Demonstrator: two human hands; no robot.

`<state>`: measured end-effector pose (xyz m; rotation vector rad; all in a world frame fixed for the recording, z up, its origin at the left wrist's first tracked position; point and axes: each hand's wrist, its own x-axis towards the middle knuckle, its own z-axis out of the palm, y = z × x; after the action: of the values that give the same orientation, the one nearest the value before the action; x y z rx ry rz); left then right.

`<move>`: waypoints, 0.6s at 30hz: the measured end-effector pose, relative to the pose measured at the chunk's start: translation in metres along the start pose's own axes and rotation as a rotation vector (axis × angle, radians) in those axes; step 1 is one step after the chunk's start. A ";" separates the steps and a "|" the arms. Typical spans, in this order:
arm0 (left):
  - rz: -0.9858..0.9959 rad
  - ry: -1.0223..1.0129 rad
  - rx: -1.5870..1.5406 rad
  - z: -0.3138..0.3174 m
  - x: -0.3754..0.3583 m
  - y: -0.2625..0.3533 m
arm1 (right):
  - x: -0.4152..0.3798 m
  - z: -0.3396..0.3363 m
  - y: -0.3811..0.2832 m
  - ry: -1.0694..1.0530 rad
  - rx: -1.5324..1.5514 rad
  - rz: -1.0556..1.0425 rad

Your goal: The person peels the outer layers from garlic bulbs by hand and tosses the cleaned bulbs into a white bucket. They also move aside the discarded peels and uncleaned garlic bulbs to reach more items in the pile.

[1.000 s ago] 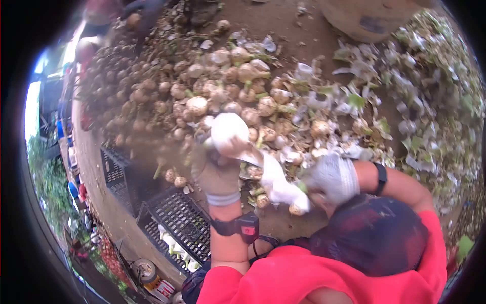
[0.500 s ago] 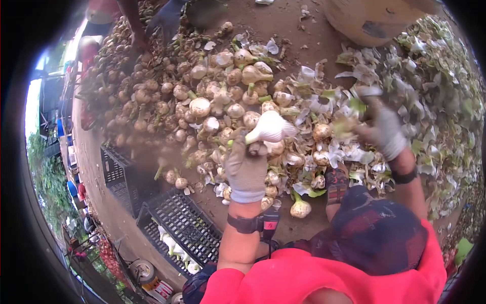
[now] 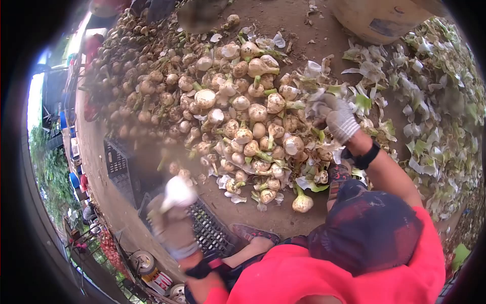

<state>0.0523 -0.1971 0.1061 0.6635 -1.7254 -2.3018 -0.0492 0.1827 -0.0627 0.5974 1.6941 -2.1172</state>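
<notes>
My left hand (image 3: 172, 225), in a pale work glove and blurred by motion, holds a clean white garlic bulb (image 3: 179, 195) over a black plastic crate (image 3: 215, 223). At the right side of a heap of unpeeled garlic bulbs (image 3: 243, 134) is my gloved right hand (image 3: 336, 116). Its fingers are curled down among bulbs and loose skins, and what lies under them is hidden. A garlic bulb with a green stem (image 3: 302, 203) lies at the heap's near edge.
Peeled garlic skins (image 3: 435, 101) cover the ground on the right. A tan bucket (image 3: 379, 20) stands at the top right. Another black crate (image 3: 119, 167) is at the left, near cans (image 3: 144, 263) at the lower left. My shoe (image 3: 255, 233) is beside the near crate.
My left hand has carried the white garlic bulb from over the heap down and left to the crate. My right hand has moved left from the skins to the heap's edge.
</notes>
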 end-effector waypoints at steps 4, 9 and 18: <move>0.019 0.343 0.750 -0.107 -0.013 0.099 | 0.000 -0.026 -0.002 0.069 -0.331 -0.074; 0.321 -0.317 1.837 -0.006 0.025 0.004 | -0.005 -0.041 -0.001 0.055 -1.081 -0.363; 0.416 -0.938 1.384 0.193 0.120 -0.207 | -0.056 -0.029 -0.028 0.141 0.081 0.078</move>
<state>-0.1184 -0.0167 -0.0746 -0.7932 -3.3021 -0.8014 -0.0138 0.2185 -0.0153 0.8415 1.6345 -2.1417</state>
